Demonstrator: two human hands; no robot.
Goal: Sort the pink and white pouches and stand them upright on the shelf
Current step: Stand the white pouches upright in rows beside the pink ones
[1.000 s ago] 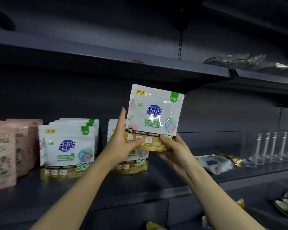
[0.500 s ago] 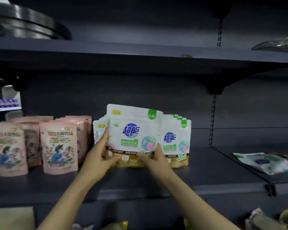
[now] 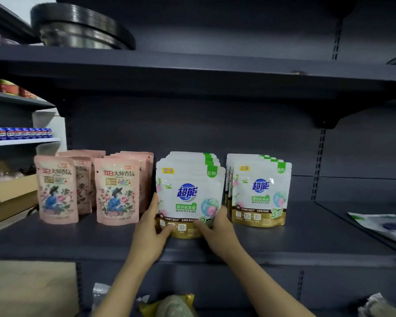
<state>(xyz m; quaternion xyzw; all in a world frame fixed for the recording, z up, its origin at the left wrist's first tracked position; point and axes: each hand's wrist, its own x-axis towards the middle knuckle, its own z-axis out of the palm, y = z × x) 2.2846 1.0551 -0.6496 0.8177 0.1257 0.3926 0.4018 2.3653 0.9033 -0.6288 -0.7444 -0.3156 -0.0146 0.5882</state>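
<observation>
Change: a second ago you held the front white pouch [image 3: 189, 197] up in the air before the shelf; half a second ago you were lowering it toward the left white row; now it stands upright on the shelf [image 3: 284, 245] at the head of that row.
Writing: the white pouches carry blue "超能", a green tab reading "6颗", and a gold band with "10", "30" and "3合1". The pink pouches read "立白 大师香氛" above a figure in blue among flowers.
Left hand: your left hand [image 3: 150, 232] grips the pouch's lower left edge, thumb on the gold band, fingers running up its side.
Right hand: your right hand [image 3: 217, 229] holds the lower right corner, thumb across the front, fingers behind.
Pouch position: between your two hands, touching the row behind it.
Pink pouches: two rows [image 3: 89, 186] stand just left of your left hand.
Second white row: stands [image 3: 260, 191] to the right, apart from your hands.
Loose pouch: one white pouch lies flat [image 3: 384, 225] at far right.
</observation>
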